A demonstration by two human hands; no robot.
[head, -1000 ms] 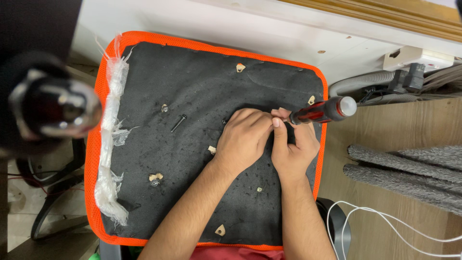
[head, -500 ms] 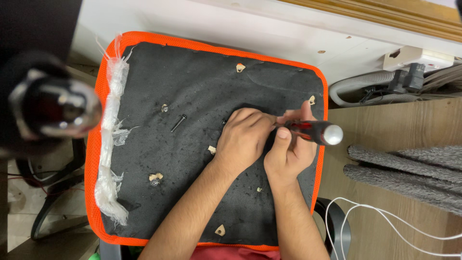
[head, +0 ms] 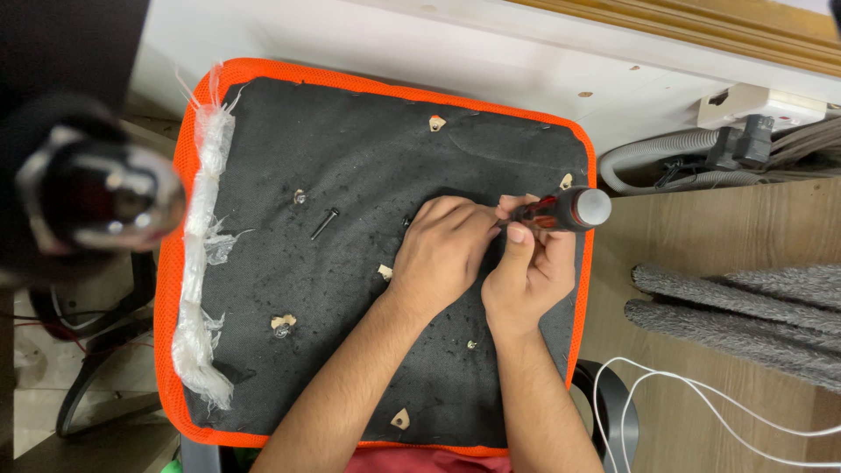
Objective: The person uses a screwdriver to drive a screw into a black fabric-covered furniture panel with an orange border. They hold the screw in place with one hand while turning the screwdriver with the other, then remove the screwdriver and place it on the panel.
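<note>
An upturned chair seat [head: 368,158], black underneath with an orange mesh rim, lies below me. My right hand [head: 530,276] grips a screwdriver [head: 561,211] with a red and black handle and a grey cap; its tip is hidden behind my fingers. My left hand [head: 445,250] is curled beside it, fingertips at the screwdriver's tip, pressing on the black fabric. What the fingers pinch there is hidden. A loose black screw [head: 323,223] lies on the fabric to the left of my hands.
Several torn screw holes [head: 436,123] dot the black fabric. Clear plastic wrap [head: 200,263] is bunched along the seat's left edge. A blurred chair base column [head: 96,197] stands at left. At right are a grey hose [head: 653,149], a power strip [head: 758,109], a grey rug [head: 745,307] and a white cable [head: 701,394].
The screwdriver has swung from pointing up-right to nearly level, and my right hand has shifted its grip closer to the left hand. The left hand has stayed in place.
</note>
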